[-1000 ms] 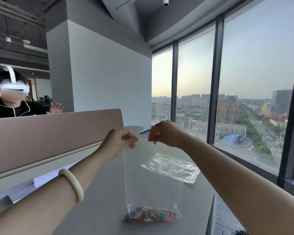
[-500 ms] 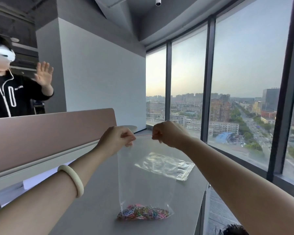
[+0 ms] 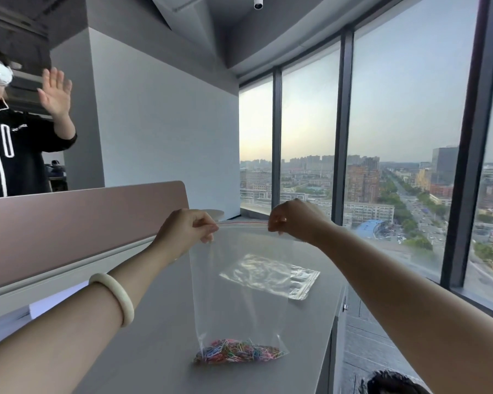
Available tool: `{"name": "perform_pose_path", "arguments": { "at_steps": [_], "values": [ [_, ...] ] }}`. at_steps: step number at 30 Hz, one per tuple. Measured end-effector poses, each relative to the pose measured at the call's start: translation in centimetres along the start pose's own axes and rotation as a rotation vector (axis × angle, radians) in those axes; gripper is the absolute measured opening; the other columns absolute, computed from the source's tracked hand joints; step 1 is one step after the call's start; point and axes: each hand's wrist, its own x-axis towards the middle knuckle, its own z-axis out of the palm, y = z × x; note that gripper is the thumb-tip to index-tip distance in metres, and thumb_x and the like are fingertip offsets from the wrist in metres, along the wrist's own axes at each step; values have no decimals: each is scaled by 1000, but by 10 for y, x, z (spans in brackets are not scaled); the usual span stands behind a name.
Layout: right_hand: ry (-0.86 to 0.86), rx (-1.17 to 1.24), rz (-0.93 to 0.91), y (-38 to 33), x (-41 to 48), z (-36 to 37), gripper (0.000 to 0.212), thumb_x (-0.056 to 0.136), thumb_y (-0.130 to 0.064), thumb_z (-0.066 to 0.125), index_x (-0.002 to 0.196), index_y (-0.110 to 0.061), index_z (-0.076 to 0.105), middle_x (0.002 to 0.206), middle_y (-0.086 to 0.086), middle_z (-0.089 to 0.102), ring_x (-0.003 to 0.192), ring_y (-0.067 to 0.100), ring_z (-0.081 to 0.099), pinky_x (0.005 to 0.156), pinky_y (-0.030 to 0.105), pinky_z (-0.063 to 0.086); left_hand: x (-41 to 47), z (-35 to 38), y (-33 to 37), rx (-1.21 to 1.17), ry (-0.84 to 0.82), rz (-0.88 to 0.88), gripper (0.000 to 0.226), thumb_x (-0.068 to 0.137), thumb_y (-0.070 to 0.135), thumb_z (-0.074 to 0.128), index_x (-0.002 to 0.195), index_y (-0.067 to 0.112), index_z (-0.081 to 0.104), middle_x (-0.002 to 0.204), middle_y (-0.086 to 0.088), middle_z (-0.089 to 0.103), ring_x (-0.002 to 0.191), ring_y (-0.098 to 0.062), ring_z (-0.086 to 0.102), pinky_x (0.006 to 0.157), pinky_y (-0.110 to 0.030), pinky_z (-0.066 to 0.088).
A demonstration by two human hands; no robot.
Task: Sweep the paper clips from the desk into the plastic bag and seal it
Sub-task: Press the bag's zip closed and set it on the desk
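- The left hand (image 3: 187, 229) is pinched shut on the left end of the top edge of a clear plastic bag (image 3: 234, 291); thumb and fingers are closed on the seal strip.
- The right hand (image 3: 292, 220) is pinched shut on the right end of the same top edge, fingers curled under.
- The seal strip (image 3: 243, 222) is stretched straight and level between the two hands; a thin red line runs along it. Whether the strip is pressed fully closed cannot be told.
- The bag hangs upright from the two hands above the grey desk (image 3: 154, 331). Its bottom rests on the desk surface, near the right edge of the desk.
- The paper clips (image 3: 238, 351) lie in a mixed-colour heap inside the bag, at its bottom. No loose clips show on the desk.
- A second clear bag (image 3: 271, 275) lies flat on the desk farther off, behind the held bag and slightly to its right. It is apart from both hands.
- A pale bangle (image 3: 116, 298) sits on the left forearm.
- A pinkish-brown partition panel (image 3: 77, 220) stands along the far left side of the desk. White papers (image 3: 52, 302) lie at its foot on the left.
- Beyond the panel, at far left, another person (image 3: 15, 149) in a dark jacket stands with one open hand raised.
- Tall windows (image 3: 404, 109) fill the right side of the room.
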Motion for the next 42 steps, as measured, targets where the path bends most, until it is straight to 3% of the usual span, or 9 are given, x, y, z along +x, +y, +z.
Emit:
{"name": "perform_pose_path", "arguments": {
  "at_steps": [7,13,17,24,29,32,36,39,42],
  "values": [
    [74,7,28,6,0,9,14,83,-15,56,83,-18,70,81,4,73,70,22,67,68,31,53,0,-3,-3,-20,-3,3,11,79,11,67,69,14,68,54,13,69,55,-6,61,67,-17,47],
    [35,218,70,18,4,17,12,85,-7,59,78,-14,67,70,-4,68,41,0,60,62,22,53,-5,-17,-19,79,38,-47,15,80,14,67,66,18,67,56,10,70,54,-6,63,75,-29,50],
    [68,246,116,20,2,25,32,83,-4,56,59,-25,56,54,-3,65,44,-1,60,60,24,52,-5,-17,-22,178,63,-53,16,80,17,66,64,20,64,62,2,71,52,-13,64,73,-33,51],
    [242,471,101,3,13,21,21,85,-5,55,68,-14,64,55,3,66,42,-2,61,57,28,55,5,-31,-8,116,270,-24,14,84,11,59,70,9,62,62,-4,65,36,-9,55,50,-22,47],
    [150,730,108,-28,19,40,22,84,-2,53,69,-14,64,59,4,65,65,25,71,73,48,58,-8,-46,-32,70,387,-81,11,85,7,56,78,5,64,64,-8,65,49,-18,60,56,-30,52],
    [-24,779,139,-41,18,69,23,81,5,58,102,-1,66,88,14,69,83,31,68,73,41,59,-22,-41,-64,157,294,-208,18,86,5,52,98,4,66,76,-8,68,62,-25,64,69,-38,57],
    [-127,836,130,-43,14,80,60,84,4,59,139,-8,38,141,14,45,113,30,59,79,30,55,-30,-37,-73,204,178,-223,55,87,12,56,138,20,37,139,-8,46,100,-24,59,92,-33,47],
    [-124,785,47,-35,9,76,76,84,-2,61,146,-17,20,153,5,27,124,26,52,79,23,50,-29,-27,-60,273,209,-142,65,86,9,57,142,24,28,153,-5,22,90,-21,59,93,-26,39],
    [-119,764,23,-24,1,73,80,83,-4,64,147,-19,18,155,2,20,125,26,50,82,23,47,-32,-5,-40,282,222,-9,64,83,2,58,139,22,34,154,-4,14,108,-26,57,94,-37,48]
  ]
}}
